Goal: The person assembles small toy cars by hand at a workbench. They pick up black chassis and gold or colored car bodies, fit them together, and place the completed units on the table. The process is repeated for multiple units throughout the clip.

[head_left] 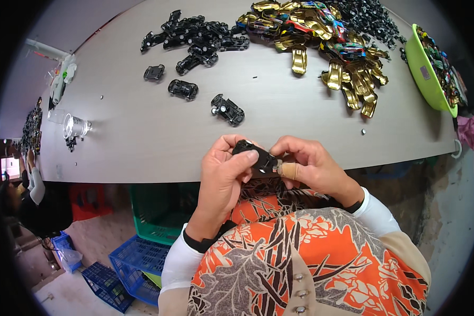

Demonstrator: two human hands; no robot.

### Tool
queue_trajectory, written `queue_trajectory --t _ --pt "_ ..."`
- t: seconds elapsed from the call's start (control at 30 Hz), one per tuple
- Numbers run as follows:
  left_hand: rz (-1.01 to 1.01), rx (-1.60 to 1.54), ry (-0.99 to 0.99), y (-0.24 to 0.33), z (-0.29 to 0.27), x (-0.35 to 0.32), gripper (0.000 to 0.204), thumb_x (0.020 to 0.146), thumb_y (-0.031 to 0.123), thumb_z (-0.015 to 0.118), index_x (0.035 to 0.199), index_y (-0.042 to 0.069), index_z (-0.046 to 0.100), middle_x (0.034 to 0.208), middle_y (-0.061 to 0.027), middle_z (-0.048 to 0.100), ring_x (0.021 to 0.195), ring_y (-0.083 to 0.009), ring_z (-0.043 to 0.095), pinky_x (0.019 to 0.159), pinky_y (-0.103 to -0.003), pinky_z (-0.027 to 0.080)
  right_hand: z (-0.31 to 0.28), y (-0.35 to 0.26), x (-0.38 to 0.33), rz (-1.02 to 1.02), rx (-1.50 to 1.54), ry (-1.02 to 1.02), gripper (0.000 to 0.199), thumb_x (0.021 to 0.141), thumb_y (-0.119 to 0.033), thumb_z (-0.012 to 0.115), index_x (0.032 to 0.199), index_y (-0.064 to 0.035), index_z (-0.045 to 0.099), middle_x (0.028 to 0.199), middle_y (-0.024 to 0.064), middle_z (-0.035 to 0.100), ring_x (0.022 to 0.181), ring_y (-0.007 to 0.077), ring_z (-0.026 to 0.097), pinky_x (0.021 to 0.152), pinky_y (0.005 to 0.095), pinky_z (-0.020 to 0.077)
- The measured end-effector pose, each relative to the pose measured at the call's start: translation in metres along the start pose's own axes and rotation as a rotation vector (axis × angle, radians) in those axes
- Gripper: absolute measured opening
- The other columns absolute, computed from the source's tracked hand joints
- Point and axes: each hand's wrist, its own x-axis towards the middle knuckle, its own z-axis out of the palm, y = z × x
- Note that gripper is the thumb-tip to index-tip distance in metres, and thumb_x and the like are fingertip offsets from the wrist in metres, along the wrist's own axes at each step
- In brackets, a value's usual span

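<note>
Over the table's near edge, my left hand (220,171) grips a black toy car base (257,158), with the thumb lying across it. My right hand (316,163) is closed at the base's right end, finger and thumb pinched there; a beige bandage (290,170) wraps the thumb. Whether a small part sits between those fingertips I cannot tell. Three loose black car bases, (228,109) the nearest, lie beyond my hands. Further off is a heap of black car bases (195,31). Shiny gold car shells (299,60) are piled to its right, some with coloured bodies.
A lime-green basin (420,68) full of car parts stands at the right edge. Small dark parts (371,23) are heaped at the back right. A clear plastic cup (75,126) sits at the left. Green (147,226) and blue (137,258) crates stand below; another person (37,195) works far left.
</note>
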Motion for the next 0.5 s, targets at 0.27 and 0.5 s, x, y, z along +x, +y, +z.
queue_trajectory --t 0.27,0.5 --pt "-0.058 -0.068 -0.052 0.003 0.008 -0.004 0.024 0.086 0.009 0.061 0.107 0.001 0.054 0.083 -0.0063 0.06 0.072 -0.011 0.06 0.063 -0.024 0.052 -0.008 0.009 0.003 -0.382 -0.026 0.074 0.007 0.084 0.0 0.055 0.091 -0.0008 0.056 0.081 0.0 0.054 0.062 0.0053 0.051 0.053 0.0194 0.0434" --pt "-0.154 0.17 -0.116 0.003 0.002 -0.01 0.025 0.081 0.005 0.064 0.103 0.0 0.053 0.081 -0.0067 0.06 0.061 -0.0096 0.058 0.05 -0.019 0.047 -0.013 -0.01 0.003 -0.19 -0.045 0.026 0.005 0.081 -0.001 0.058 0.086 -0.0004 0.056 0.076 -0.0008 0.053 0.062 0.004 0.051 0.052 0.0185 0.0417"
